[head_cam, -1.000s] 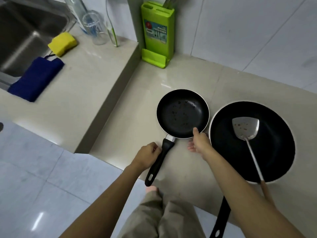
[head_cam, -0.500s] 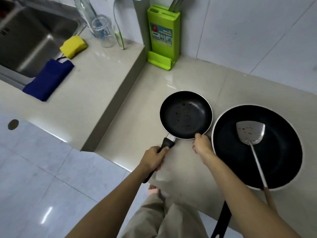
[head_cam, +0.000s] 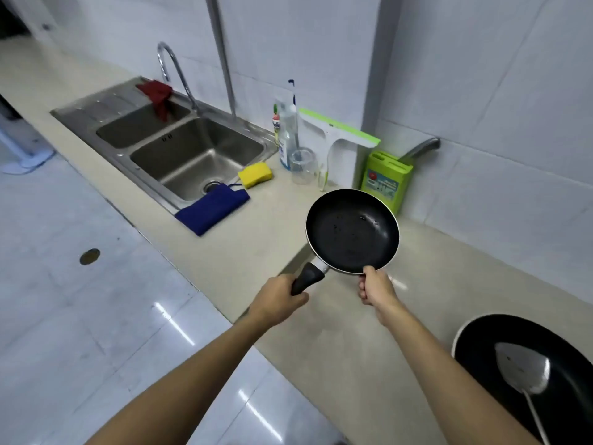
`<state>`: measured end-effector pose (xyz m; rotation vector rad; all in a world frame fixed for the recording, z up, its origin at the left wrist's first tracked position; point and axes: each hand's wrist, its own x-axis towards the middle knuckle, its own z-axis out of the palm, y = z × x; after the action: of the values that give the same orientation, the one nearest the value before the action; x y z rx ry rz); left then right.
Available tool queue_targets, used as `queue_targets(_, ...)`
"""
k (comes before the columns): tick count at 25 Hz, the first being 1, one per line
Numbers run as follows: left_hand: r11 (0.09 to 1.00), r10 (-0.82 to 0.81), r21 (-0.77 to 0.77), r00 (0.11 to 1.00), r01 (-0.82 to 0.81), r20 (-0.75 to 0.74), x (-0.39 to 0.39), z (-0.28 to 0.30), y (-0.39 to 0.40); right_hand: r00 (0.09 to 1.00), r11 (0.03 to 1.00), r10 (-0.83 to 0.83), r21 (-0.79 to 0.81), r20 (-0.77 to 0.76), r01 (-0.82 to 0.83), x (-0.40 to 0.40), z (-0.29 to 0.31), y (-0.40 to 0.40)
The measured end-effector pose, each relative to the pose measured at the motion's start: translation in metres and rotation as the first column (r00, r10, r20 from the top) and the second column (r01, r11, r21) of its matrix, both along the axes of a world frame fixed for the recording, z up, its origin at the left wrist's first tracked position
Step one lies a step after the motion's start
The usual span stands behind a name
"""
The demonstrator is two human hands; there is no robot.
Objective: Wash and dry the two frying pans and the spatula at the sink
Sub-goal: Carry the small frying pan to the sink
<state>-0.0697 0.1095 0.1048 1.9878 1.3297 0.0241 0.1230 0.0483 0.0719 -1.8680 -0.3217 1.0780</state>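
Note:
The small black frying pan (head_cam: 352, 230) is lifted off the counter, held in the air over the step in the worktop. My left hand (head_cam: 278, 299) grips its black handle. My right hand (head_cam: 375, 289) pinches the pan's near rim. The large black frying pan (head_cam: 571, 364) lies on the lower counter at the bottom right, partly cut off by the frame. The metal spatula (head_cam: 521, 372) rests inside it, blade up. The steel double sink (head_cam: 195, 155) with its tap (head_cam: 173, 69) is at the upper left.
A blue cloth (head_cam: 211, 208) and yellow sponge (head_cam: 255, 175) lie by the sink's right edge. A red cloth (head_cam: 157, 96) hangs over the far basin. A soap bottle (head_cam: 286, 133), glass cup (head_cam: 303, 167), squeegee (head_cam: 337, 136) and green knife block (head_cam: 385, 179) stand along the wall.
The small pan has come up off the lower counter in both hands. The view has swung left and up, bringing the whole sink into sight. The large pan stays put.

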Motion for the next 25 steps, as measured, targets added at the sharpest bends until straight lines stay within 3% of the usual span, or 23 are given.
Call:
queue_targets(8, 0.957, 0.243, 0.126, 0.959, -0.261, 0.144, -0.206, 0.071, 0.106, 0.953, 0.953, 0.274, 0.098, 0.132, -0.287, -0.189, 0.091, 0.148)
queue_targets(14, 0.926, 0.313, 0.205, 0.949, -0.316, 0.047, -0.343, 0.078, 0.177, 0.937, 0.934, 0.349, 0.081, 0.007, -0.349, -0.322, 0.093, 0.220)
queue_targets(20, 0.930, 0.345, 0.111, 0.936, -0.351, 0.069, -0.391, 0.060, 0.239, 0.912, 0.912, 0.409, 0.024, 0.015, -0.410, -0.367, 0.087, 0.285)
queue_targets(25, 0.957, 0.278, 0.063, 0.958, -0.282, 0.066, -0.402, 0.055, 0.322, 0.913, 0.913, 0.407, 0.023, 0.033, -0.408, -0.377, 0.073, 0.363)
